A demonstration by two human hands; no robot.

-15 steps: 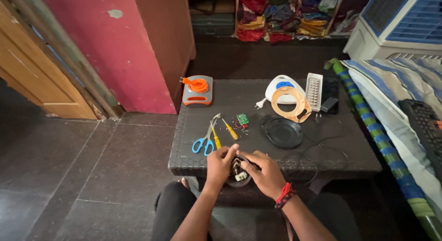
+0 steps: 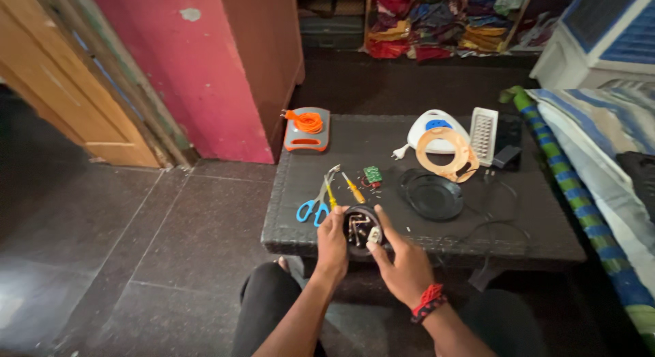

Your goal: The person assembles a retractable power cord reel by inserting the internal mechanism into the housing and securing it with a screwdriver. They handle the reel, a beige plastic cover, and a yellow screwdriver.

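One round black housing (image 2: 360,229) sits in both hands' grip, left hand (image 2: 332,244) and right hand (image 2: 404,261), near two screwdrivers (image 2: 353,188).

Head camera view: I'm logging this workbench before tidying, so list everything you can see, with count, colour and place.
Round open device base: 1, black, table's near edge, between both hands.
Scissors: 1, blue-handled, left of base.
Screwdriver: 1, yellow-handled, beside scissors.
Circuit board: 1, green, mid-table.
Round cover: 1, black, right of board.
Ring: 1, tan, far right.
Cord reel: 1, grey and orange, far left corner.
Table: 1, dark.
Left hand: grips base's left rim.
Right hand: grips base's right side.
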